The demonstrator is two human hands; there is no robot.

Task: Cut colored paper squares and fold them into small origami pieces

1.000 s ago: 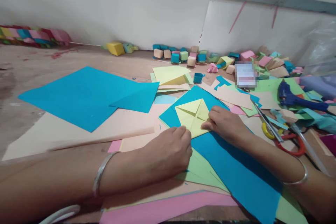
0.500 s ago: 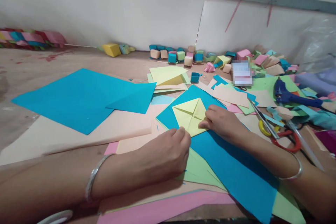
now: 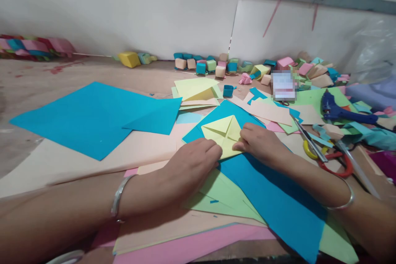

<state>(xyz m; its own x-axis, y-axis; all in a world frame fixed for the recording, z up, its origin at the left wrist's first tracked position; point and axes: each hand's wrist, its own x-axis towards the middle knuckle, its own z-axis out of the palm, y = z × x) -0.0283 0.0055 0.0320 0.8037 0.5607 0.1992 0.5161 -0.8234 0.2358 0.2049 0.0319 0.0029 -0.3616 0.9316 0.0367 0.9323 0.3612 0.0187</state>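
Observation:
A small pale yellow sheet of paper (image 3: 227, 132), its corners folded toward the middle, lies on blue paper (image 3: 260, 189). My left hand (image 3: 198, 156) has its fingers closed at the sheet's near left edge, the fingertips partly hidden behind the knuckles. At the right corner, my right hand (image 3: 256, 140) pinches the same paper between thumb and curled fingers. Crossing creases and one raised flap show between the two hands. Under the blue paper are light green sheets (image 3: 229, 198).
Large blue sheets (image 3: 93, 119) lie at left over peach paper. Scissors with red and yellow handles (image 3: 337, 165) and a blue glue gun (image 3: 337, 109) are at right. Several small paper boxes (image 3: 201, 68) line the wall; pink sheets (image 3: 185, 251) lie along the near edge.
My left hand has shifted up and slightly left along the yellow paper's near edge, uncovering more green paper below. My right hand keeps its pinch at the right corner.

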